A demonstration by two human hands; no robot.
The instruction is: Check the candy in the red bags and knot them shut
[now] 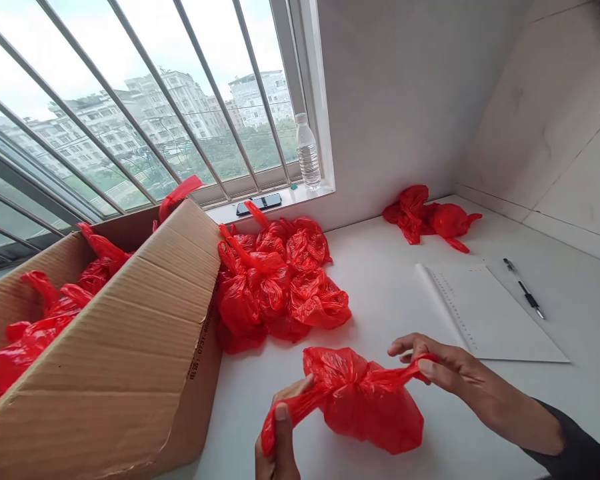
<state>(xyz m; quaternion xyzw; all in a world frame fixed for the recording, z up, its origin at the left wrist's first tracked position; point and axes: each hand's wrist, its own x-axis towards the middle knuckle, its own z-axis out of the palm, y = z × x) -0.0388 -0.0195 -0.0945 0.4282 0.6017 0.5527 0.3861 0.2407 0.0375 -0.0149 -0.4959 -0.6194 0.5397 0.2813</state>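
Observation:
A full red plastic bag [370, 413] rests on the white tabletop in front of me, its neck twisted into a knot in the middle. My left hand [280, 433] grips one handle end of it, thumb pressed against the fingers. The other handle end is pinched in my right hand [445, 367] between thumb and fingers. Both ends are pulled out sideways from the knot. What the bag contains is hidden by the plastic.
Several tied red bags [280, 280] are heaped beside a cardboard box [145, 320] holding more. Right of me lie a notebook [490, 313] and a pen [525, 290]. Crumpled red bags [430, 217] sit by the wall. A phone [259, 204] and a water bottle [308, 153] occupy the windowsill.

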